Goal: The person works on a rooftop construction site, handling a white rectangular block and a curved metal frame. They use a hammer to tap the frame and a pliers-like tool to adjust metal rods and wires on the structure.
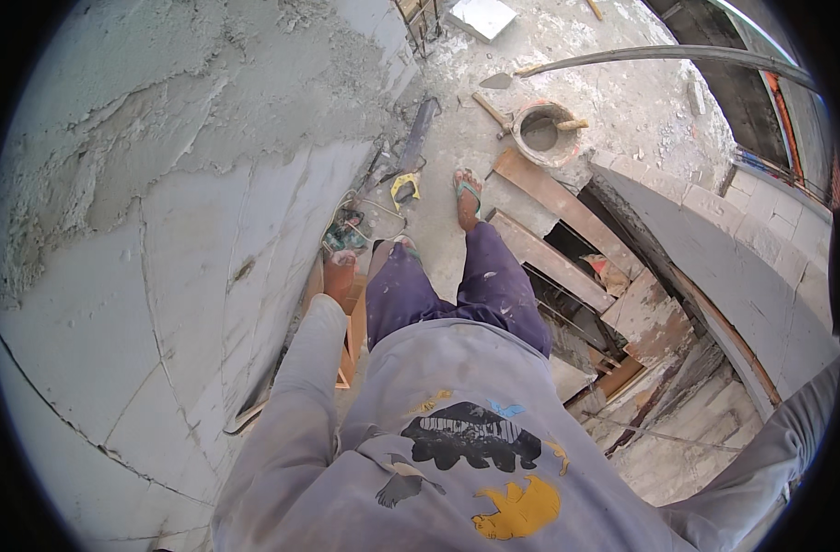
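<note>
My left hand (339,274) hangs beside my left thigh, close to the wall and to a tangle of cords and a dark green tool (346,224) on the floor. Its fingers are too small and foreshortened to show whether they grip anything. Only the grey sleeve (760,469) of my right arm shows, reaching out to the right edge; the hand itself lies outside the picture. Left of me rises the wall (254,230), with rough wet-looking plaster (208,101) over its upper part and smoother pale panels below.
Ahead stands a bucket of grey mortar (541,136), a handle sticking out. Around it lie a hammer (493,110), a trowel (498,81) and a long straightedge (659,57). A yellow-handled tool (404,188) is near my feet. Planks (553,258) span dark gaps at right.
</note>
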Demonstrator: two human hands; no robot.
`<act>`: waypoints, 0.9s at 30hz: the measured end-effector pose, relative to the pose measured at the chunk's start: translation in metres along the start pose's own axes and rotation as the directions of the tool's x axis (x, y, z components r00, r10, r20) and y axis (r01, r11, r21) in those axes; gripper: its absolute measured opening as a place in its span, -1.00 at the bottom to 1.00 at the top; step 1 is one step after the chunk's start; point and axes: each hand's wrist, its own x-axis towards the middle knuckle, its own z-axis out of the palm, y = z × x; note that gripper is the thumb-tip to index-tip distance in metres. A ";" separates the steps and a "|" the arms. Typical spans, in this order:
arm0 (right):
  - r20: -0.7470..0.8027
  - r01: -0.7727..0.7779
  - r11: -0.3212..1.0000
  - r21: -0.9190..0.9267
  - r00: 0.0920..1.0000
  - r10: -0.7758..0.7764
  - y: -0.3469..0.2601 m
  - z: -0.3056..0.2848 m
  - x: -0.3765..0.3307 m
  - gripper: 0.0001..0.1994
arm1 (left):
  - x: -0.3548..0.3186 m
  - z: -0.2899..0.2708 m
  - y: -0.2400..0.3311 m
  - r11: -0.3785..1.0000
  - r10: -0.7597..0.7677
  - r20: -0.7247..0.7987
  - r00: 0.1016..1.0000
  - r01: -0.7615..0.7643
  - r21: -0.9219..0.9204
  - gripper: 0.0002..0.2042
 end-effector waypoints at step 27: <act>0.342 0.195 0.960 -0.200 0.932 -0.118 0.421 0.440 0.116 -0.27 | 0.483 0.218 -0.158 0.338 0.547 0.229 0.805 -0.462 0.820 -0.63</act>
